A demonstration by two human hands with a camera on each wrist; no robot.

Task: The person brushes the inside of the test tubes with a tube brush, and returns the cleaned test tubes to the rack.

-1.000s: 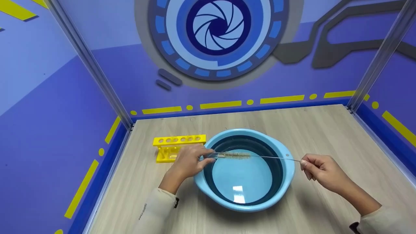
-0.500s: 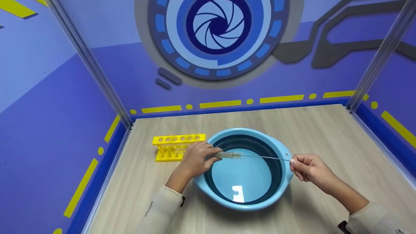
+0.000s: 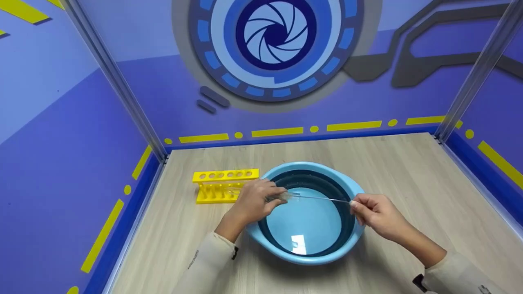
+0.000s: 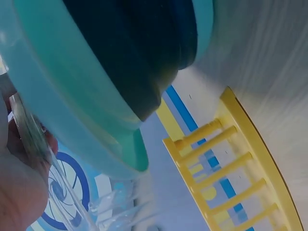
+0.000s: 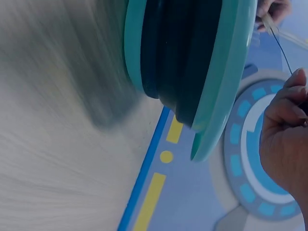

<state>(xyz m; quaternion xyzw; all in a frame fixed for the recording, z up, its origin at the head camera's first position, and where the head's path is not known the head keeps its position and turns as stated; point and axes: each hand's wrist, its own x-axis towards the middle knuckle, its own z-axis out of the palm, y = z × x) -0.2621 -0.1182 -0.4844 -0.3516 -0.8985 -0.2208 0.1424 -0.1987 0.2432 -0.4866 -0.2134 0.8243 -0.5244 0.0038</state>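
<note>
My left hand (image 3: 256, 199) grips a clear test tube (image 3: 295, 195) lying nearly level over the basin, its open end toward the right. In the left wrist view the glass test tube (image 4: 29, 130) runs between thumb and fingers. My right hand (image 3: 378, 213) pinches the thin wire handle (image 3: 327, 199) of a test tube brush above the basin's right rim. That wire runs leftward into the tube's mouth, and the bristles are inside, mostly hidden by my left fingers. Below both hands stands a light blue basin (image 3: 310, 259) with dark inner walls and water in it.
A yellow test tube rack (image 3: 225, 174) stands just left of the basin, partly behind my left hand. Blue-purple panels (image 3: 122, 171) enclose the wooden table (image 3: 388, 163) at the back and sides.
My right hand has moved left, pushing the brush so its bristles have slid into the test tube. My left hand has shifted slightly right with the tube.
</note>
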